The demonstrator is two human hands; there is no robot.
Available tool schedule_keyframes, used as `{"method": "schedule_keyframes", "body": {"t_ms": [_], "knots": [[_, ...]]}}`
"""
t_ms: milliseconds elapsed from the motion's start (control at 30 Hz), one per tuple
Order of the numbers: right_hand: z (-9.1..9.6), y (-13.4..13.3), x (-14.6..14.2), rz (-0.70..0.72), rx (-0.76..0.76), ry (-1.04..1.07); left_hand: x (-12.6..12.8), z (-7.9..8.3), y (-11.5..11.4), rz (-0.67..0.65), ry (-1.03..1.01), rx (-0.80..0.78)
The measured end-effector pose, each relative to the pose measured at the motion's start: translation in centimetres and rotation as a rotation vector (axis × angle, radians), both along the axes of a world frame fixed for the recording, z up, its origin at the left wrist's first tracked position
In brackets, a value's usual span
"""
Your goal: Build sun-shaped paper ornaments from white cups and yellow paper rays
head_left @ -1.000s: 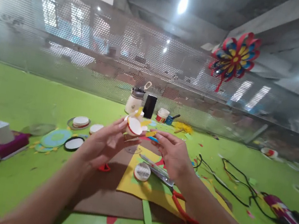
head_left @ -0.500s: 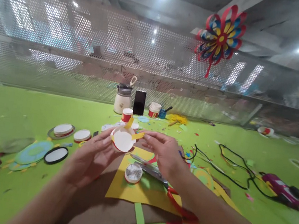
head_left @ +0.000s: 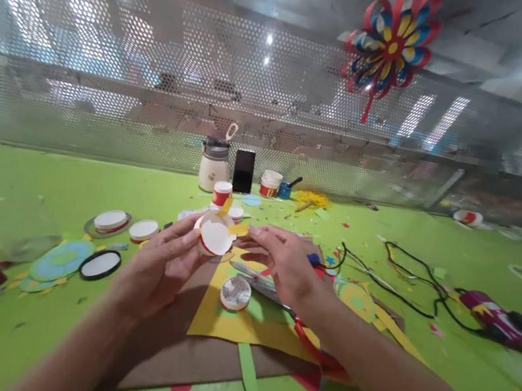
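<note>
Holding white cup [head_left: 216,235] lower than earlier, clasping in left hand [head_left: 164,263], turning palm inward; flexing right hand [head_left: 287,263] beside grip at yellow tab [head_left: 238,230], leaving pinch unclear.

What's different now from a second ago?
The round white piece in the left hand now faces the camera more squarely; the whole view has shifted too. The right hand stays by a yellow strip. The scissors and round lid remain on the yellow sheet.
</note>
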State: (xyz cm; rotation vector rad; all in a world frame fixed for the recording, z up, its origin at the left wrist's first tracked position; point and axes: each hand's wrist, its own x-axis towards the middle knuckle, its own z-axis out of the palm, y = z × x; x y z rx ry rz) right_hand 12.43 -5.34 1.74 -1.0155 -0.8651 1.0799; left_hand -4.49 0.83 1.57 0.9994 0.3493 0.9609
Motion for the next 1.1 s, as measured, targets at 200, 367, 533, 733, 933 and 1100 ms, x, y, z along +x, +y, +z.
{"method": "schedule_keyframes", "body": {"t_ms": [200,367,533,733,933,1100], "knots": [[-0.1,0.3,-0.1,0.028,-0.027,0.016,0.0,-0.1,-0.1,-0.009,-0.005,0.000],[-0.4,0.2,0.2,0.055,-0.018,0.041,0.2,-0.1,0.1,-0.011,-0.015,-0.013],[-0.8,0.3,0.5,0.062,-0.024,0.063,0.2,-0.2,0.2,-0.012,-0.026,-0.011],[-1.7,0.5,1.3,0.068,-0.032,0.007,0.4,-0.4,0.3,0.026,0.011,-0.038],[-1.5,-0.6,3.4,0.002,-0.109,-0.097,0.5,-0.5,0.3,0.057,0.094,-0.075],[-1.2,-0.9,4.0,0.052,-0.156,-0.123,0.5,-0.3,-0.1,0.100,0.134,-0.102]]}}
